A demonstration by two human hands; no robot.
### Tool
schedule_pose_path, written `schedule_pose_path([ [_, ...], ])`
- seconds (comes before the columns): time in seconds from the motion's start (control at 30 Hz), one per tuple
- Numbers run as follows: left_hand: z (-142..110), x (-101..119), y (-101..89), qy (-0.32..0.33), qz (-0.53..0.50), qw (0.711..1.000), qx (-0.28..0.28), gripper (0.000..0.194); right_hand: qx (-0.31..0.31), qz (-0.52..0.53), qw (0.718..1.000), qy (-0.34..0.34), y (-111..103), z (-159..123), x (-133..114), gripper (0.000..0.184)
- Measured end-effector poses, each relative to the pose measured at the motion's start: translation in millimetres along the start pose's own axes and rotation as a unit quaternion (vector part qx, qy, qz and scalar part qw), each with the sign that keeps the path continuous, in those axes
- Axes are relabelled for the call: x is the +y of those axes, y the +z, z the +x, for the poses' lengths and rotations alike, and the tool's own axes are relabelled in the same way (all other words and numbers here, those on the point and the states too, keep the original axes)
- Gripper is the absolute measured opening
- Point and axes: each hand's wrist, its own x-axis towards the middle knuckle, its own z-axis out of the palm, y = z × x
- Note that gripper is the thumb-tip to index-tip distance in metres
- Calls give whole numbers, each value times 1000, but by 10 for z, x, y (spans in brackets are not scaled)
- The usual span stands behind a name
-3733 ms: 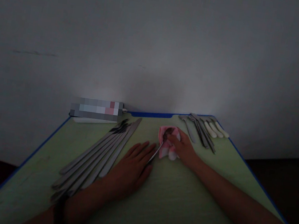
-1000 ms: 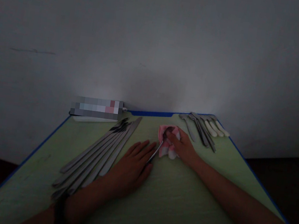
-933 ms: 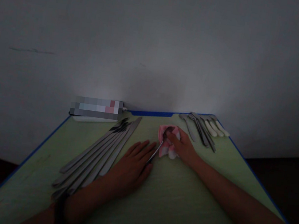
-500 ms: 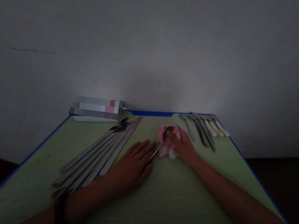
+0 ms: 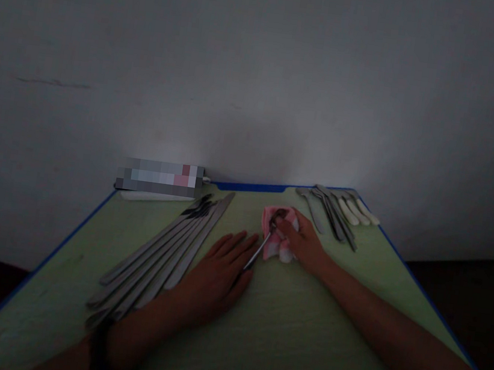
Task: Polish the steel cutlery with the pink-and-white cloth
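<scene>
Pinching a spoon (image 5: 263, 242) by its bowl in a pink-and-white cloth (image 5: 273, 248) above the green table (image 5: 300, 331), the right hand (image 5: 305, 243) curls closed. The left hand (image 5: 219, 275) lies palm down, fingers outstretched over the handle; I can't tell whether it grips.

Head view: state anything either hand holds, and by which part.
Right hand: spoon, by its bowl, with pink cloth. Left hand: over the handle; grip hidden.
</scene>
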Motion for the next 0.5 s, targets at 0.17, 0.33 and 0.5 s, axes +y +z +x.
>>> schedule_pose_path([
  [0.17,14,7,-17,2,0,1000,-2,51,1,0,1000,6,3,-3,8,23],
  [0.33,24,7,-19,-1,-1,1000,-7,51,0,2,1000,12,6,-7,9,22],
  [0.5,10,4,-9,4,-6,1000,8,51,-2,1,1000,0,1,-7,-14,20],
])
